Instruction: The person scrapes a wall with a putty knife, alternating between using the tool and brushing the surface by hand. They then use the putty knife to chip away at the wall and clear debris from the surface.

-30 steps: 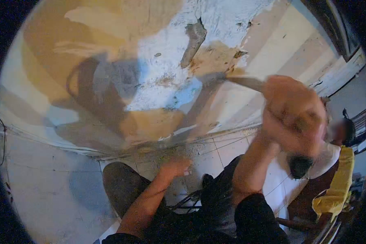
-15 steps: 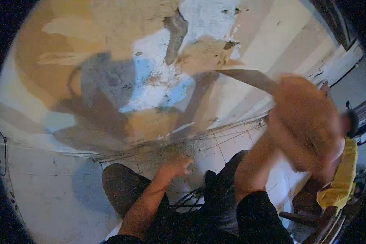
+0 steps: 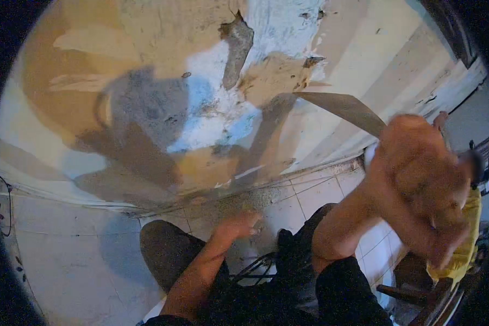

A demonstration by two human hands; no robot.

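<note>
The long, flat, greyish-brown blade [image 3: 345,108] extends leftward from my right hand [image 3: 415,185], which looks large and close to the camera. Its far end is at the patchy wall [image 3: 342,60], though contact cannot be made out. The wall shows peeling white, blue and tan paint and a grey bare gouge. Low over my lap, my left hand [image 3: 242,225] is blurred, its fingers pointing right; whether it holds anything is unclear.
Below the wall runs a tiled floor [image 3: 54,233] with debris along the edge. A yellow cloth [image 3: 464,239] hangs by dark wooden furniture [image 3: 407,293] at right. Part of another person [image 3: 471,165] shows beyond my right hand. A dark cable [image 3: 8,209] lies far left.
My right hand has moved slightly right and down, and its fingers have shifted. The blade now slants more steeply. My left hand has barely moved.
</note>
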